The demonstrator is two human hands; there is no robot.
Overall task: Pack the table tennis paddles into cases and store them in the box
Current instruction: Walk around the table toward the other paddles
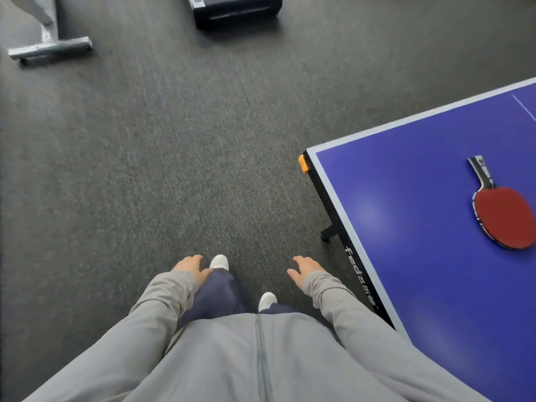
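Dark grey carpeted floor (174,140) fills most of the view. Blue table tennis surface with a grey border (406,256) comes in from the right, one corner nearest the person, orange corner guard (303,163) on it. Black box-like object (236,10) sits on the floor at the top edge, well apart from the surface; could be the storage box, can't confirm, it's cropped. Grey metal frame foot (49,49) at top left.

Person stands on the floor just beside the surface corner, grey sleeves, white shoes.

One red-rubber paddle with a dark handle (503,216) lies flat on the surface near the right edge, handle pointing away from the person, uncased. No cases visible. No second paddle visible either.

Left hand (190,266) hangs with fingers loose, holding nothing. Right hand (306,271) the same, fingers relaxed and spread a little, empty, apart from the surface edge.

Progress, my read: nothing packed that shows here. At least this paddle is left to pick up, case and carry to the box. Whether others are already stowed can't be told.
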